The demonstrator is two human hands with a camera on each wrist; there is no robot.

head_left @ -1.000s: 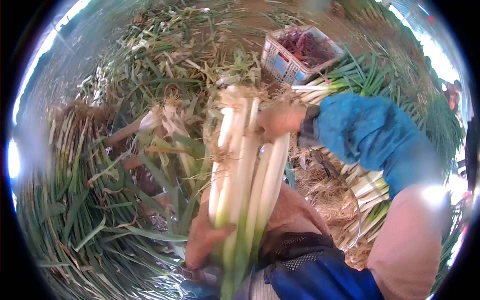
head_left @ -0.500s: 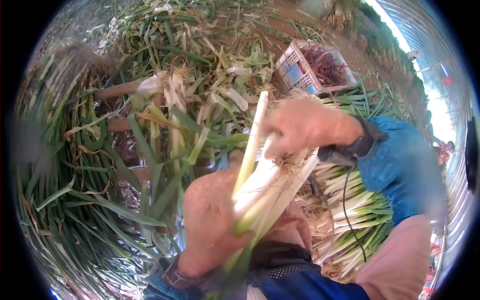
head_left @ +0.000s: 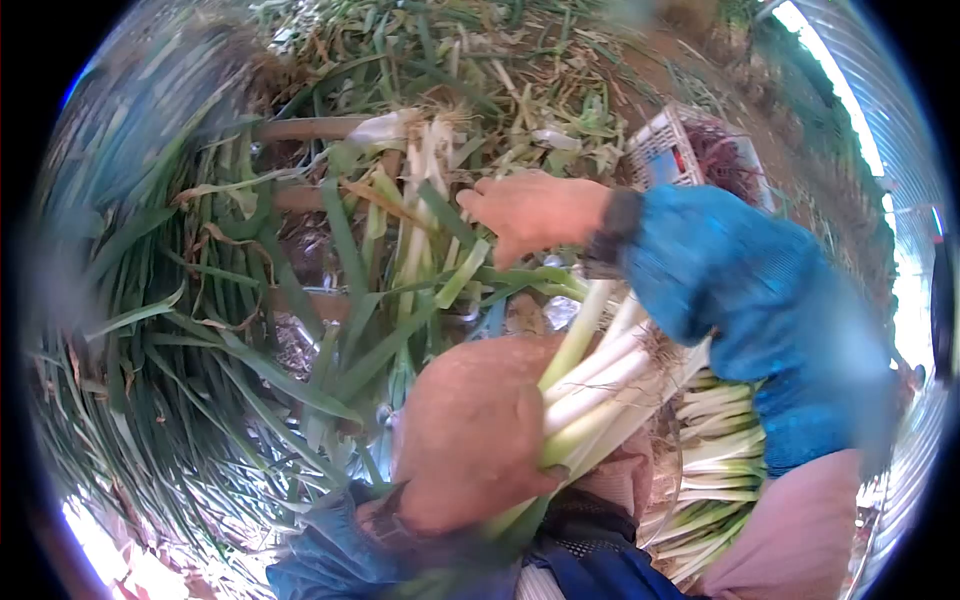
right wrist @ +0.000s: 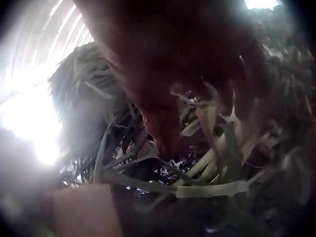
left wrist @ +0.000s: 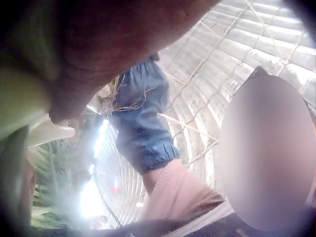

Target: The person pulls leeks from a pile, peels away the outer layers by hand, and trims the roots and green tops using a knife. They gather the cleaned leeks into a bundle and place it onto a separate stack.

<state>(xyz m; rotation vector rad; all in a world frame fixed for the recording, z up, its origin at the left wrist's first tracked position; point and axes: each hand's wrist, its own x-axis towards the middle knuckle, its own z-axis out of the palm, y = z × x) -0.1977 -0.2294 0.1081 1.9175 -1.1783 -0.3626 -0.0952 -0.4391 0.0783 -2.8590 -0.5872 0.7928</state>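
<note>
My left hand (head_left: 470, 430) grips a small bunch of peeled green onions (head_left: 600, 385) over my lap. Their white shafts tilt up to the right, with stringy roots at the tips and green leaves under the hand. My right hand (head_left: 530, 215), fingers spread and holding nothing, reaches left above a few unpeeled green onions (head_left: 425, 160) that lie on wooden slats. In the right wrist view its dark fingers (right wrist: 163, 128) point down close over the leaves. The left wrist view shows the left hand (left wrist: 113, 44) large and dark beside pale stalks.
A tall heap of unpeeled green onions (head_left: 150, 300) fills the left side. Peeled ones (head_left: 720, 430) lie in rows by my right leg. A white plastic crate (head_left: 665, 150) with reddish strings stands at the back right. Leaf scraps (head_left: 560, 90) litter the ground ahead.
My right hand has let go of the bunch and moved left toward the unpeeled green onions. The bunch, still in my left hand, has tipped from upright to a rightward slant.
</note>
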